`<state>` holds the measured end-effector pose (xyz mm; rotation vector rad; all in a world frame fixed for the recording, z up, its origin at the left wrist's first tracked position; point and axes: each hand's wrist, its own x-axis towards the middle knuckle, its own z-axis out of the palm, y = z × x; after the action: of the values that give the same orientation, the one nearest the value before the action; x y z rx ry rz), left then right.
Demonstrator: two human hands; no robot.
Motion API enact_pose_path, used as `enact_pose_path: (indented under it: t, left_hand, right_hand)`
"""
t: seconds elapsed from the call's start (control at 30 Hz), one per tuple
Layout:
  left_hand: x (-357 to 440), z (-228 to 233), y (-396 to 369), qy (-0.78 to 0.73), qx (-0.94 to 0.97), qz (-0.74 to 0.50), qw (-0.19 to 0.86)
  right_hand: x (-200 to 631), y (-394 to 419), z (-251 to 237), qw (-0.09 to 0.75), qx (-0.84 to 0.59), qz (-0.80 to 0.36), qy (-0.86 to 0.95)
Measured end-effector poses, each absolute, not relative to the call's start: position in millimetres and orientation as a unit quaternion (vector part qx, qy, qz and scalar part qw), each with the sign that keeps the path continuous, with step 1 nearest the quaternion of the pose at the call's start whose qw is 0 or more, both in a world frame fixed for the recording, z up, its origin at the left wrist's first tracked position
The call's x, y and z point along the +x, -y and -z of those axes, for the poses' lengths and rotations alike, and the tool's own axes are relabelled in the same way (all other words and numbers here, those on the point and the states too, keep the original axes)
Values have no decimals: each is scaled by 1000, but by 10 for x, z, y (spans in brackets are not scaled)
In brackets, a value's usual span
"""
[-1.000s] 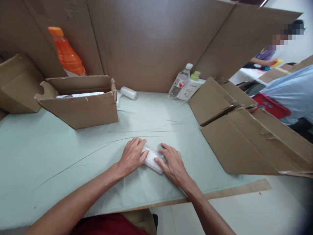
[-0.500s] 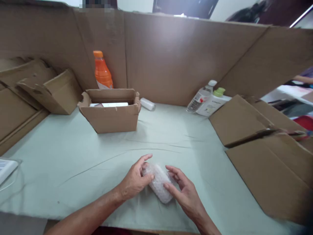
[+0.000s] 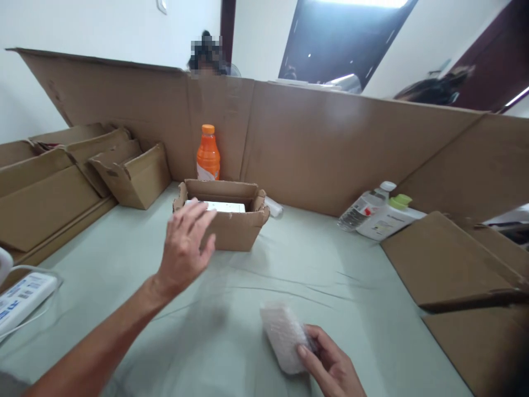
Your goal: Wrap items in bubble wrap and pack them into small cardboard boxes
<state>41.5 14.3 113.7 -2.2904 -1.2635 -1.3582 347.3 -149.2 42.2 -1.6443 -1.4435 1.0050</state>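
Observation:
My right hand grips a bubble-wrapped package by its right side, thumb on top, low in the view. What the wrap encloses cannot be made out. Farther forward and to the left, my left hand is open, fingers spread, in front of a small cardboard box. Its fingertips overlap the box's near left rim in the view; whether they touch it I cannot tell. A flat white item shows inside the box, partly hidden by my fingers.
Behind the box stand an orange bottle and a small clear-wrapped roll. A clear bottle and a white bottle with green cap lean at right. Cardboard boxes line the left; a power strip lies near. A person's head shows beyond the cardboard wall.
My left hand has let go of the bubble-wrapped package and moved forward and left to the box. My right hand now holds the package alone. The camera view has tilted up and turned left.

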Motion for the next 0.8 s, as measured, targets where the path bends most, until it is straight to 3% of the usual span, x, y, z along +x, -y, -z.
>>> enact_pose_path:
  t: [0.27, 0.57, 0.7, 0.8]
  left_hand:
    - [191, -1212, -511, 440, -805, 373, 139]
    - [61, -1327, 370, 411, -835, 343, 130]
    - [51, -1284, 516, 411, -834, 349, 118]
    - [51, -1263, 509, 409, -830, 364, 107]
  right_hand:
    - [3526, 1264, -665, 360, -666, -316, 571]
    - [3296, 733, -1848, 381, -596, -80, 702]
    - [2876, 366, -2194, 296, -576, 0, 762]
    - [2650, 90, -2265, 144, -594, 70, 788]
